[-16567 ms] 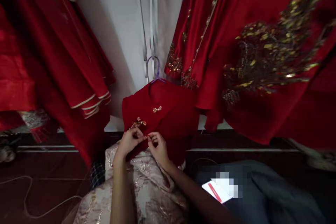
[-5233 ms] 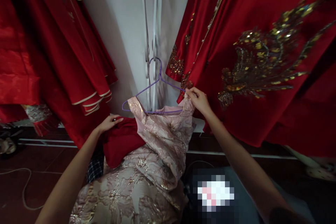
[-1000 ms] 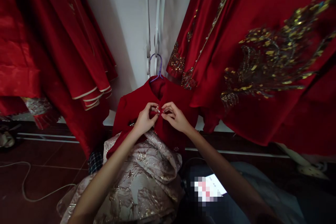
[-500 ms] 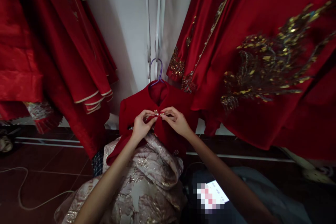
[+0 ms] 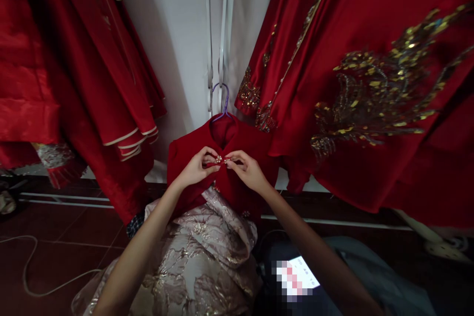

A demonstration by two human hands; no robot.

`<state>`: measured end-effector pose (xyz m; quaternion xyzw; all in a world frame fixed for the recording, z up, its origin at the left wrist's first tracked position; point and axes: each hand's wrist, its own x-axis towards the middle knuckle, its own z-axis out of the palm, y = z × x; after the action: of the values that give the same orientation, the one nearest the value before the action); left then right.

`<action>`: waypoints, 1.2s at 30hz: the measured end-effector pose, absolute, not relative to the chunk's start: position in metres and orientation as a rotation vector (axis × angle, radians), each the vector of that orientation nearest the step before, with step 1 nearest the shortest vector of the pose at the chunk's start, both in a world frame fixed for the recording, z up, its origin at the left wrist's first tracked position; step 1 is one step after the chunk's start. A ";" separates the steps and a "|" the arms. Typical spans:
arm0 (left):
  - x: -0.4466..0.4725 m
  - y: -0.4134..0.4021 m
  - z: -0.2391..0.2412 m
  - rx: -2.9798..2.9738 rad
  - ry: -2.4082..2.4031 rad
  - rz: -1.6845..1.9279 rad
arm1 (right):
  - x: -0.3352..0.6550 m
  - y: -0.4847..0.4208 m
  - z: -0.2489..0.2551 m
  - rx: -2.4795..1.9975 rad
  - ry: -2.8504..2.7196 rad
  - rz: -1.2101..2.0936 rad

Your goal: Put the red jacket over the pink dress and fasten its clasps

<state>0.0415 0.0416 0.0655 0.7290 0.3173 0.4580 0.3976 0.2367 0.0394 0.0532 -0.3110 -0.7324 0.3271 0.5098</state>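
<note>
A red vest-like garment (image 5: pixel 188 153) hangs on a purple hanger (image 5: pixel 226 96) in the middle of the view. At its front opening, below the neckline, my left hand (image 5: pixel 200 168) pinches a small jewelled clasp (image 5: pixel 218 159) on the left front edge. Facing it, my right hand (image 5: pixel 247 170) pinches the right front edge by another small sparkling piece (image 5: pixel 226 161). The fingertips of both hands are close together, and whether the two clasp pieces touch is too small to tell. Beneath the garment lies a pale pink-gold brocade fabric (image 5: pixel 207 242).
Red garments (image 5: pixel 92 84) with cream piping hang on the left. To the right hangs a red garment with gold sequin embroidery (image 5: pixel 385 79). A lit phone screen (image 5: pixel 303 274) shows at lower right. A white cable (image 5: pixel 27 266) runs over the tiled floor.
My left hand has shifted slightly left, with its wrist and forearm swung outward, and more of the jewelled clasp shows between the fingertips. My right hand stays almost in place.
</note>
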 end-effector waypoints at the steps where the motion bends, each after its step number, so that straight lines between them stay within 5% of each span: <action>1: 0.043 0.041 0.064 1.827 0.807 1.182 | 0.237 0.041 0.050 -0.742 -1.732 0.812; 22: 0.046 0.024 0.085 2.413 1.168 0.931 | 0.231 0.039 0.052 -0.819 -1.791 0.610; 36: 0.058 0.028 0.076 2.316 1.161 1.100 | 0.232 0.038 0.054 -0.859 -1.718 0.633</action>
<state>0.0581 0.0278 0.0758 0.8119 0.4069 0.3856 0.1627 0.2317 0.0381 0.0544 -0.3601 -0.7200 0.2652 0.5306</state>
